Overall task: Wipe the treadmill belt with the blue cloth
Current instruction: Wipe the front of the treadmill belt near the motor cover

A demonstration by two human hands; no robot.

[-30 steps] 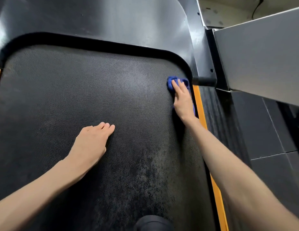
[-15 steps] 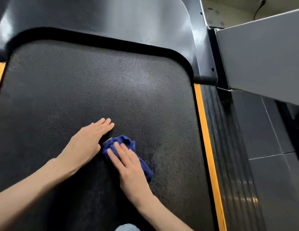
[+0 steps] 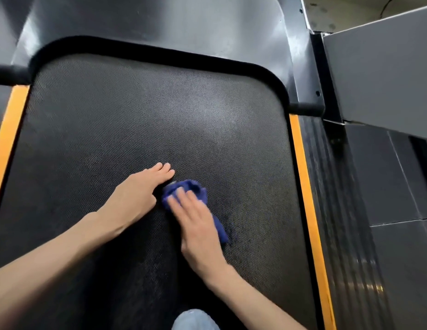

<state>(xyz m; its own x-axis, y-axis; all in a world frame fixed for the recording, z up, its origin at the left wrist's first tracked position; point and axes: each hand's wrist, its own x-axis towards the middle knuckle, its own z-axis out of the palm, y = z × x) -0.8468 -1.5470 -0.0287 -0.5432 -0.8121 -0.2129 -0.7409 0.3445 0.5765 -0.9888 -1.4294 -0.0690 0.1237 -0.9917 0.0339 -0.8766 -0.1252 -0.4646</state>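
Observation:
The black textured treadmill belt (image 3: 148,120) fills most of the view. A crumpled blue cloth (image 3: 188,186) lies on the belt near its middle. My right hand (image 3: 198,225) presses flat on the cloth with straight fingers, blurred by motion, and covers most of it. My left hand (image 3: 134,196) rests flat on the belt just left of the cloth, fingers straight and together, its edge close to the cloth.
Orange strips (image 3: 305,186) run along both sides of the belt, with a ribbed black side rail (image 3: 338,210) on the right. The glossy black motor cover (image 3: 160,25) rises beyond the belt. A grey panel (image 3: 386,67) stands at right. A knee in jeans (image 3: 195,320) shows at the bottom.
My right hand swept the cloth from the belt's far right corner to the middle beside my left hand and now rubs there. My left hand stayed on the belt.

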